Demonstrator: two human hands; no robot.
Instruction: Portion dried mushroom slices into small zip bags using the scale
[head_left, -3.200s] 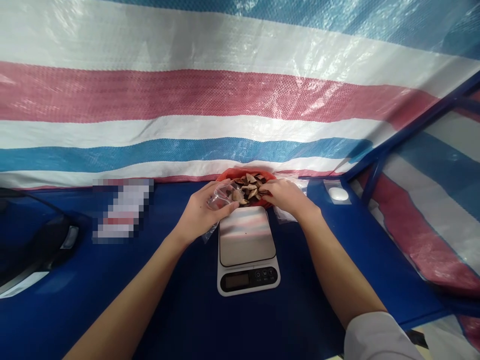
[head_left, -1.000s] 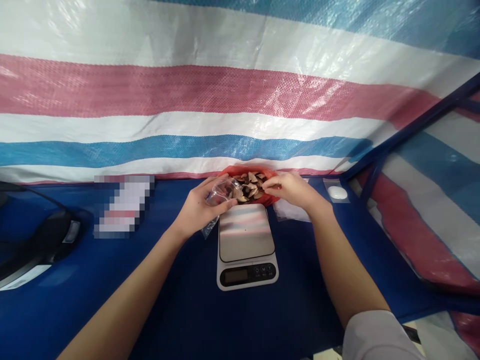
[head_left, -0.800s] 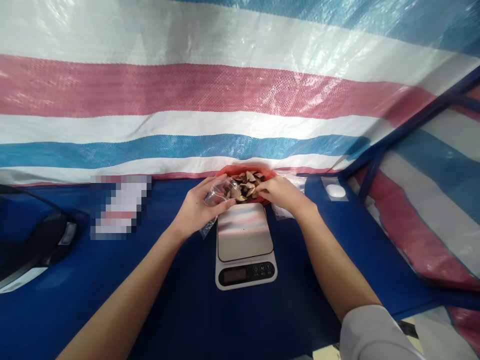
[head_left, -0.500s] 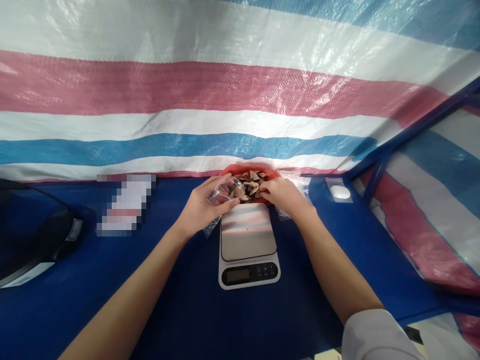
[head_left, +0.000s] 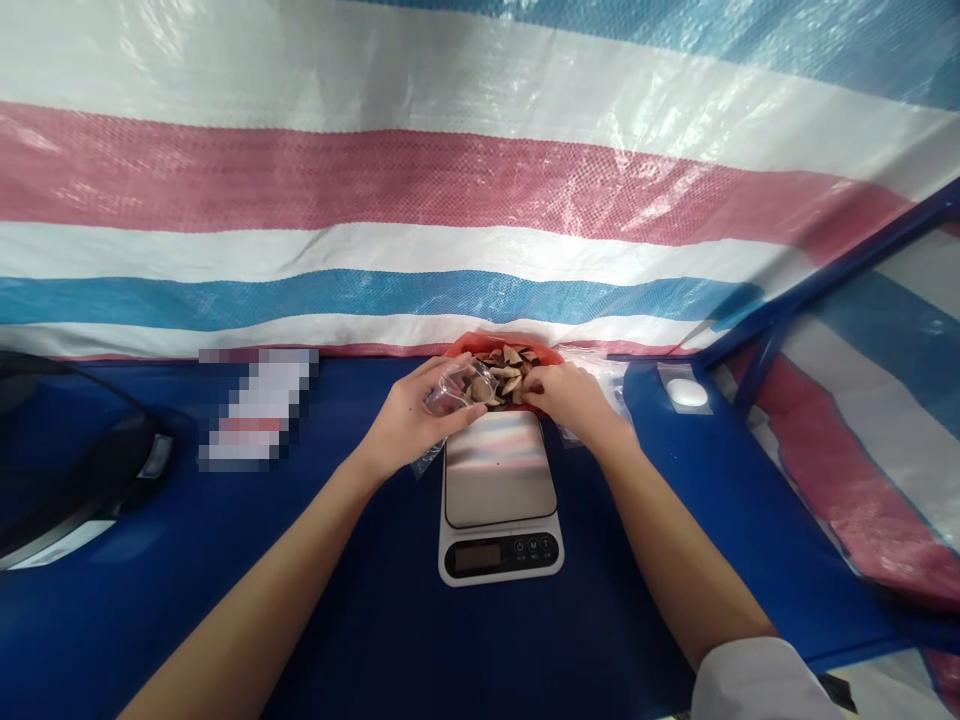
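My left hand (head_left: pixel 412 415) is closed around a clear plastic bag (head_left: pixel 454 388), its mouth facing the dried brown slices (head_left: pixel 510 375). These slices lie heaped in a red plastic bag (head_left: pixel 466 343) behind the scale. At the heap's right side, my right hand (head_left: pixel 570 395) has its fingers curled and pinched among the slices; the fingertips are partly hidden. Just in front of both hands stands a white kitchen scale (head_left: pixel 501 500) with a bare metal plate, and its display looks dark.
More clear plastic bags (head_left: pixel 611 385) lie behind my right hand. Farther right is a white oval object (head_left: pixel 688 392) on a clear packet. A blurred-out white item (head_left: pixel 262 405) and a black strapped object (head_left: pixel 82 480) lie left on the blue table (head_left: pixel 360 620). Striped sheeting (head_left: pixel 420 180) rises behind.
The view has shifted slightly, moving the whole scene a little. Both hands keep nearly the same places, with the right fingers still in the heap and the left still on the clear bag.
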